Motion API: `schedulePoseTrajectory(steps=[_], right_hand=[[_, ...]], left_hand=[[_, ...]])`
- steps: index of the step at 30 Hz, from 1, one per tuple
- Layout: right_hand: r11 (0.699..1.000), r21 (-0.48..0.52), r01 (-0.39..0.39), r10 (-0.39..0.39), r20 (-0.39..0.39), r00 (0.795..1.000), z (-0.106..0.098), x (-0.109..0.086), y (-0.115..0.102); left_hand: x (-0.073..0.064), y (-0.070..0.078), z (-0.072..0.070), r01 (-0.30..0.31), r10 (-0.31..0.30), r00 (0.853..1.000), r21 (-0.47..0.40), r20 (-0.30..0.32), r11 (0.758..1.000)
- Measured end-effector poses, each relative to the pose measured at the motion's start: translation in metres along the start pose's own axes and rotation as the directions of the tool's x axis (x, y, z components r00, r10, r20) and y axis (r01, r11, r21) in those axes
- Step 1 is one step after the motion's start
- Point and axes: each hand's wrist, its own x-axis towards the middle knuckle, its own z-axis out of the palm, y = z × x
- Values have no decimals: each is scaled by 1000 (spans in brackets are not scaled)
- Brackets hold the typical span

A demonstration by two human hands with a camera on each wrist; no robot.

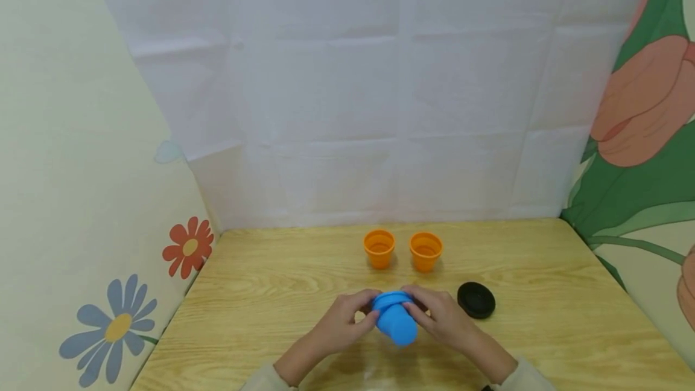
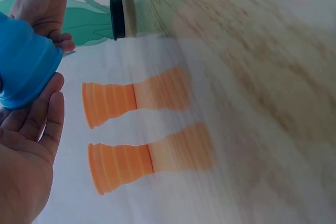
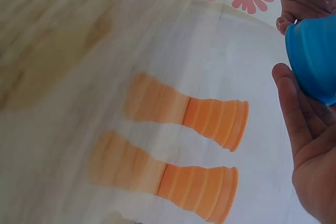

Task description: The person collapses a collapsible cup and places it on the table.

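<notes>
A blue ribbed collapsible cup (image 1: 396,318) is held up over the table between both hands, tilted so its narrow base points toward me. On its left, the left hand (image 1: 347,318) pinches the wide rim with thumb and fingers. The right hand (image 1: 442,315) grips the opposite side of that rim, its thumb on the near side. In the left wrist view the blue cup (image 2: 26,64) shows stepped rings, with fingers spread along its edge. Just past the hands stand two orange ribbed cups, a left one (image 1: 379,249) and a right one (image 1: 426,251), both upright.
To the right of the right hand lies a shallow round black piece (image 1: 476,300) with a raised edge. The wood-grain table (image 1: 260,294) ends at a white hanging sheet (image 1: 380,107). Flower-patterned cloths hang at the left (image 1: 70,198) and right (image 1: 651,168).
</notes>
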Motion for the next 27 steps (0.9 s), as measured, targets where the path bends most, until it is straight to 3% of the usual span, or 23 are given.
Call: schedulePoseTrajectory(steps=[5, 9, 13, 16, 22, 27], right_hand=[[987, 119, -109, 106, 32, 994, 0, 0, -2], [931, 269, -248, 220, 129, 967, -1, -1, -4], [872, 412, -265, 204, 186, 961, -2, -2, -3], [850, 475, -230, 165, 175, 971, 0, -2, -3], [879, 450, -159, 132, 91, 987, 3, -1, -3], [904, 385, -187, 184, 43, 982, 4, 0, -2]], left_hand=[[1, 0, 2, 0, 0, 999, 9, -39, 1000], [2, 2, 2, 55, -55, 996, 6, -66, 998], [2, 2, 3, 98, -98, 991, 1, -93, 995], [2, 2, 4, 106, -108, 989, -19, -98, 994], [1, 2, 5, 124, -131, 990, -108, -61, 986], [1, 2, 7, 117, -121, 993, -142, -19, 983]])
